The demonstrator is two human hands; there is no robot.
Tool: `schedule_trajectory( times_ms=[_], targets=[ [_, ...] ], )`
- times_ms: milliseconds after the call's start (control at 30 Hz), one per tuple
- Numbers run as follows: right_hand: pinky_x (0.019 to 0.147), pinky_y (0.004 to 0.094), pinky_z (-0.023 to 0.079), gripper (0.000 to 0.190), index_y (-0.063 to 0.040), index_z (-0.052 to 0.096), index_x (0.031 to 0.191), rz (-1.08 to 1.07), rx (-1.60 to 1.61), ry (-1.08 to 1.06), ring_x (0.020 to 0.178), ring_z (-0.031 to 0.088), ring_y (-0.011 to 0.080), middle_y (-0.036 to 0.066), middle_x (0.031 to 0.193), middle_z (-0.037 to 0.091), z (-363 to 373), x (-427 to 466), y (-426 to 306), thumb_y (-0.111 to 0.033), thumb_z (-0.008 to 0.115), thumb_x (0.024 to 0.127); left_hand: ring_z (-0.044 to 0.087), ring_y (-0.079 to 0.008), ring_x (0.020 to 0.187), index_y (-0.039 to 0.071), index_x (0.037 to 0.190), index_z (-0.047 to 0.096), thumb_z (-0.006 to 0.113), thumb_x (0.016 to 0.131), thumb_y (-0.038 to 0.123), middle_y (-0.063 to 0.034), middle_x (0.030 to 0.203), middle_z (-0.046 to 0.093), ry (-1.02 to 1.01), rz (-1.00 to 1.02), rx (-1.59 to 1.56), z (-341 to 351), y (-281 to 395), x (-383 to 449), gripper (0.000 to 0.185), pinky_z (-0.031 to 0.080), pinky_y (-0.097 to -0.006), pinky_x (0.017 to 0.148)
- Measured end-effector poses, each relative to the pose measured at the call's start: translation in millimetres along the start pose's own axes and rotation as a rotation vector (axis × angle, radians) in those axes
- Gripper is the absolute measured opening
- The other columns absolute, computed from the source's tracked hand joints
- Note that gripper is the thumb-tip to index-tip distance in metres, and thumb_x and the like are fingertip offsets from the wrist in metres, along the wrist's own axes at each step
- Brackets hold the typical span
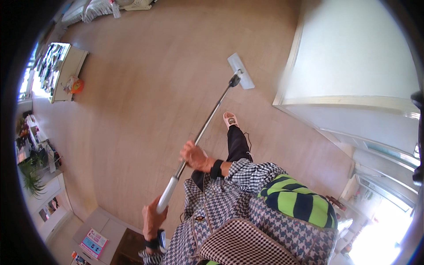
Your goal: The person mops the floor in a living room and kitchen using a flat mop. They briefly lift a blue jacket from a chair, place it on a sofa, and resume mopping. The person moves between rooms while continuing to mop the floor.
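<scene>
A flat mop (212,114) slants across the view, its metal pole running from the lower left up to a pale rectangular head (241,71) on the wood-look floor (149,99). My left hand (154,215) is closed around the white grip (167,194) at the pole's top end. Further down, my right hand (195,155) wraps the metal part of the pole. Both wrists carry dark bands. Past the right hand, my foot in a pink slipper (230,120) stands on the floor, short of the mop head.
A white wall corner (280,101) juts in at the right. To the left stand a light cabinet (71,73) with an orange bag (77,86) by it, and a potted plant (31,175). A low cabinet (89,228) bearing a printed pink-and-blue box is at the lower left.
</scene>
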State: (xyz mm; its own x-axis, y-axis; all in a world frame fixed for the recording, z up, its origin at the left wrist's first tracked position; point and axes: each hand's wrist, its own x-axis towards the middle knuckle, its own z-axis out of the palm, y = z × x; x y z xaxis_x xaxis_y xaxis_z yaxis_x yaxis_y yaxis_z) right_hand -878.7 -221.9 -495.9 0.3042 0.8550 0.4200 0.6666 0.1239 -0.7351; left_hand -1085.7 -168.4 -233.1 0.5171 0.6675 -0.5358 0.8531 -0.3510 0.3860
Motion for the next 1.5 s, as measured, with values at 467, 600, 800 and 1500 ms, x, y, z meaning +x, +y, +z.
schedule_trajectory(
  times_ms=[467, 600, 800, 1500],
  targets=[
    [0.064, 0.0439, 0.050, 0.016, -0.012, 0.058, 0.068, -0.069, -0.307, -0.318, 0.089, 0.056, 0.0290, 0.008, 0.076, 0.057, -74.2, 66.4, 74.0, -0.023, 0.061, 0.079, 0.067, -0.0388, 0.079, 0.005, 0.111, 0.065, 0.074, 0.075, 0.019, -0.0238, 0.082, 0.066, -0.015, 0.079, -0.113, 14.2, 48.5, 72.1, 0.040, 0.053, -0.0424, 0.069],
    [0.061, 0.0444, 0.049, 0.015, -0.013, 0.058, 0.069, 0.210, -0.375, -0.291, 0.091, 0.057, 0.0275, 0.007, 0.078, 0.058, -114.5, 105.3, 136.9, -0.025, 0.060, 0.078, 0.066, -0.0391, 0.079, 0.004, 0.112, 0.064, 0.072, 0.075, 0.020, -0.0242, 0.083, 0.065, -0.001, 0.245, -0.118, 16.5, 88.4, 149.8, 0.041, 0.052, -0.0432, 0.069],
    [0.076, 0.0473, 0.047, 0.016, -0.012, 0.059, 0.072, 0.246, -0.593, -0.154, 0.093, 0.057, 0.0311, 0.008, 0.083, 0.062, -156.8, 168.2, 207.2, -0.026, 0.067, 0.074, 0.068, -0.0319, 0.072, -0.002, 0.111, 0.063, 0.073, 0.074, 0.018, -0.0238, 0.081, 0.066, 0.138, 0.397, -0.217, 4.8, 145.5, 237.7, 0.043, 0.052, -0.0374, 0.066],
    [0.081, 0.0560, 0.033, 0.019, -0.011, 0.062, 0.078, -0.032, -0.192, -0.466, 0.111, 0.048, 0.0351, 0.010, 0.088, 0.059, 51.7, 81.5, -109.9, -0.030, 0.064, 0.080, 0.070, -0.0324, 0.078, 0.006, 0.111, 0.066, 0.076, 0.072, 0.013, -0.0213, 0.084, 0.069, 0.133, -0.255, -0.238, -52.8, -64.3, -66.8, 0.041, 0.054, -0.0373, 0.069]
  ],
)
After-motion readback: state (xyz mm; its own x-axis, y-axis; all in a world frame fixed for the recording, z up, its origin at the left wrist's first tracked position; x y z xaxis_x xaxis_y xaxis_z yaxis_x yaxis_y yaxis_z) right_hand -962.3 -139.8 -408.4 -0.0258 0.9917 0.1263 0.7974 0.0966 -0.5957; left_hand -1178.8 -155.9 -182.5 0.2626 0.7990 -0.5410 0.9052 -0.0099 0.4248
